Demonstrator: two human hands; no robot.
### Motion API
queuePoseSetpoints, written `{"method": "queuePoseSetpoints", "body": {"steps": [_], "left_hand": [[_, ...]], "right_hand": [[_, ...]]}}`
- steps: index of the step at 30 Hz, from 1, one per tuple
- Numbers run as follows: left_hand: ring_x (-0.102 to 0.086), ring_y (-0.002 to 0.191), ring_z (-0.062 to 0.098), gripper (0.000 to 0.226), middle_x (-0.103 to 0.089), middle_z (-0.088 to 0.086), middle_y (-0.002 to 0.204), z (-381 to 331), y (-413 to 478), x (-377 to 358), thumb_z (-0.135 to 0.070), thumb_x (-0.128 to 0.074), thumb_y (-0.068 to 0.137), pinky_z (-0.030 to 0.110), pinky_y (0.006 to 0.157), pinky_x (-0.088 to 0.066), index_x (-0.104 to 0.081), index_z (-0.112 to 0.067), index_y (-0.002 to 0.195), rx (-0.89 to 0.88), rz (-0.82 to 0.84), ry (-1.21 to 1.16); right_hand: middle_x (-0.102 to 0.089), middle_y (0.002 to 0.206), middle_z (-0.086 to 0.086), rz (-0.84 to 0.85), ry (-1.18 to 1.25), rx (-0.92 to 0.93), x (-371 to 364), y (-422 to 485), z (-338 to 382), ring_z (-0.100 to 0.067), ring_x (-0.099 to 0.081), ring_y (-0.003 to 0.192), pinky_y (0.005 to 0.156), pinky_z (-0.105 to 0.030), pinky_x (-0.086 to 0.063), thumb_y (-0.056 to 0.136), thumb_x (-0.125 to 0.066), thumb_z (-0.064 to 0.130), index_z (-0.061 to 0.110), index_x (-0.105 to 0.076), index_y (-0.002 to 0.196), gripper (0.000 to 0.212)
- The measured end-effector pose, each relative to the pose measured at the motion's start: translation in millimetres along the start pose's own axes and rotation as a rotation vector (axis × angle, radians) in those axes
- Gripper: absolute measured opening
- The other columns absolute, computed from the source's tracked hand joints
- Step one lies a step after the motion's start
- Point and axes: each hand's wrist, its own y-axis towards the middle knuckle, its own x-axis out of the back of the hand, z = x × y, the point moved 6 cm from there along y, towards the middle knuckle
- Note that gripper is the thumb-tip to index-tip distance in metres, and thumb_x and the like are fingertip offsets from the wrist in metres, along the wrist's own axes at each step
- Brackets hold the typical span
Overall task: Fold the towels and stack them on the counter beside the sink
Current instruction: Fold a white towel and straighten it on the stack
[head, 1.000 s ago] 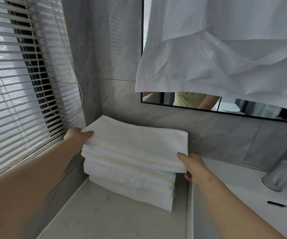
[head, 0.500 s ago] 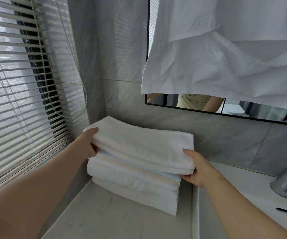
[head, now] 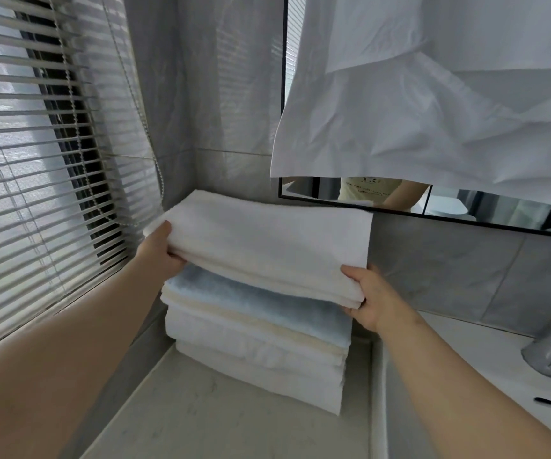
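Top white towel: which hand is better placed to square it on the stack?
Left, probably: the left hand grips the window-side end of the top white towel, which overhangs the stack toward the sink, so pulling left aligns it. The right hand holds its near corner.

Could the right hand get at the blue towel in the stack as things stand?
Probably not yet. The right hand grips one end of the white towel, which the left hand holds too, and that towel lies over much of the blue towel. Only its front strip shows.
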Motion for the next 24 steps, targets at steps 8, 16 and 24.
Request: {"method": "queuePoseSetpoints", "body": {"steps": [8, 16, 24], "left_hand": [[-0.041, 0.130, 0.034, 0.054, -0.039, 0.014, 0.144, 44, 10, 20, -0.016, -0.052, 0.096, 0.049, 0.102, -0.041, -0.028, -0.011, 0.145, -0.008, 0.054, 0.389], [-0.043, 0.128, 0.033, 0.051, -0.040, 0.013, 0.143, 42, 11, 28, -0.015, -0.054, 0.095, 0.051, 0.102, -0.042, -0.032, -0.012, 0.142, -0.015, -0.120, 0.343], [-0.050, 0.119, 0.031, 0.078, -0.043, 0.010, 0.136, 61, -13, 39, -0.037, -0.076, 0.075, 0.043, 0.094, -0.049, -0.032, -0.014, 0.136, -0.079, -0.343, 0.320]], "right_hand": [[-0.064, 0.100, -0.015, -0.095, -0.098, -0.109, 23, 0, -47, -0.028, -0.061, 0.081, 0.072, -0.040, -0.052, 0.091, -0.059, 0.011, 0.004, -0.058, 0.116, 0.026], [-0.063, 0.095, -0.010, -0.087, -0.101, -0.094, 22, -6, -46, -0.025, -0.061, 0.082, 0.075, -0.042, -0.053, 0.091, -0.060, 0.016, 0.009, -0.056, 0.108, 0.019], [-0.059, 0.080, -0.007, -0.172, -0.260, -0.183, 39, -20, -51, -0.020, -0.054, 0.069, 0.058, -0.031, -0.048, 0.087, -0.065, 0.034, 0.012, -0.055, 0.084, 0.024]]}}
